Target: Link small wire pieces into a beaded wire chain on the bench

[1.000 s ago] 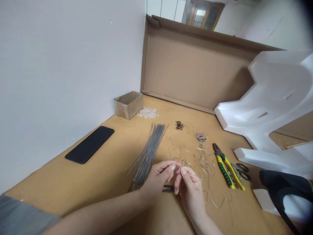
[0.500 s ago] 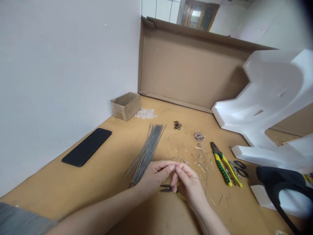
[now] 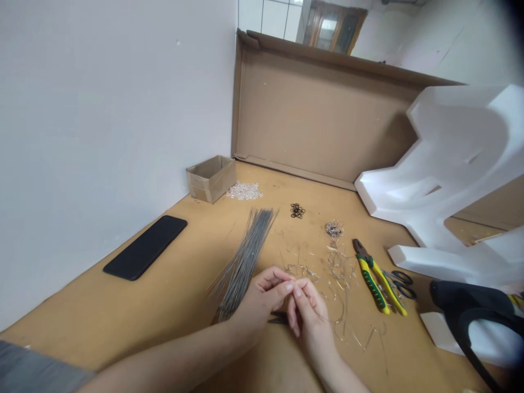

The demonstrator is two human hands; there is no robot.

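My left hand (image 3: 264, 297) and my right hand (image 3: 310, 311) meet fingertip to fingertip low in the middle of the view. Both are closed in a pinch, and whatever lies between the fingertips is too small to make out. Beside my left hand lies a bundle of thin grey wires (image 3: 249, 254). The dark jaws of a small pair of pliers (image 3: 279, 318) poke out beneath my hands, the rest of the tool hidden by my right hand. Just beyond my fingers are bent wire pieces (image 3: 302, 270), with more loose wire (image 3: 341, 267) to the right.
Yellow-green pliers (image 3: 376, 278) and scissors (image 3: 402, 284) lie right. Farther back are a wire coil (image 3: 334, 229), black rings (image 3: 297, 210), clear beads (image 3: 244, 190) and a small cardboard box (image 3: 212, 178). A black phone (image 3: 146, 246) lies left; white foam (image 3: 458, 158) stands right.
My right hand has shifted slightly left and down, its fingers closer against my left hand. It covers more of the small pliers. The other things lie as before.
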